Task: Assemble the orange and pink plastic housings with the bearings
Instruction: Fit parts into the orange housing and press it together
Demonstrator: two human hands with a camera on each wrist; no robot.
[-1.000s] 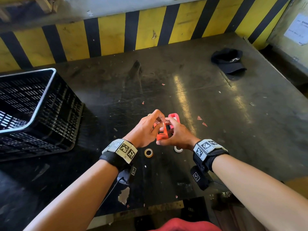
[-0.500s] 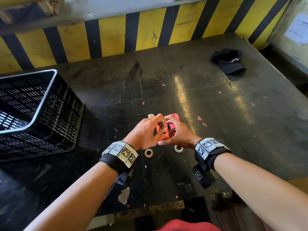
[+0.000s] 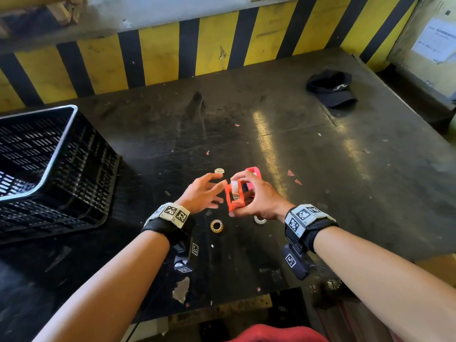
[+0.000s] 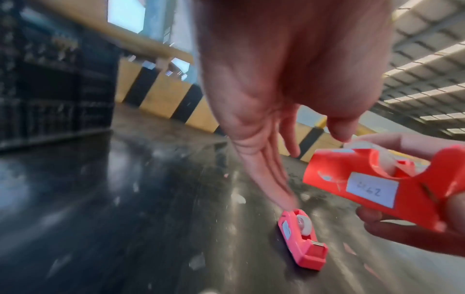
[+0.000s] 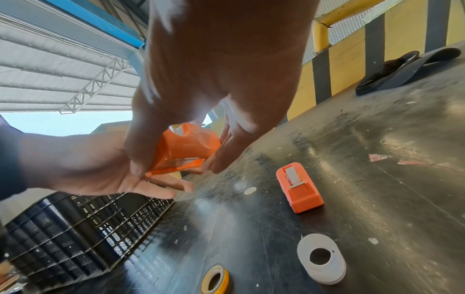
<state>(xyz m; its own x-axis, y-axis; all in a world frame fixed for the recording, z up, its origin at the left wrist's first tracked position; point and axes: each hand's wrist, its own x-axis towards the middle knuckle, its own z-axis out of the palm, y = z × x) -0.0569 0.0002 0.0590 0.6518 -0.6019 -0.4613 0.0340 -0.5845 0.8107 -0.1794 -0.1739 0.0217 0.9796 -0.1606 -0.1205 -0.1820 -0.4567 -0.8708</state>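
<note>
My right hand (image 3: 261,201) grips the orange housing (image 3: 234,196) by its ends, a little above the table, with a white roll seated inside it. A white label shows on the orange housing's (image 4: 377,189) side. My left hand (image 3: 213,191) hovers just left of it, fingers spread, holding nothing. The pink housing (image 3: 255,172) lies on the table right behind my hands, with a white roll in it (image 4: 302,240). Loose on the table near my wrists are a white ring (image 3: 259,219) and a tan ring (image 3: 216,225). A small white disc (image 3: 219,171) lies beyond my left fingers.
A black slatted crate (image 3: 49,169) stands at the table's left side. A black cap (image 3: 330,90) lies at the far right. A yellow and black striped wall (image 3: 209,45) closes the back. The table's front edge (image 3: 222,307) runs below my forearms.
My left hand has let go of the orange housing and drawn off to the left with fingers spread. My right hand has turned the housing so its open side faces me.
</note>
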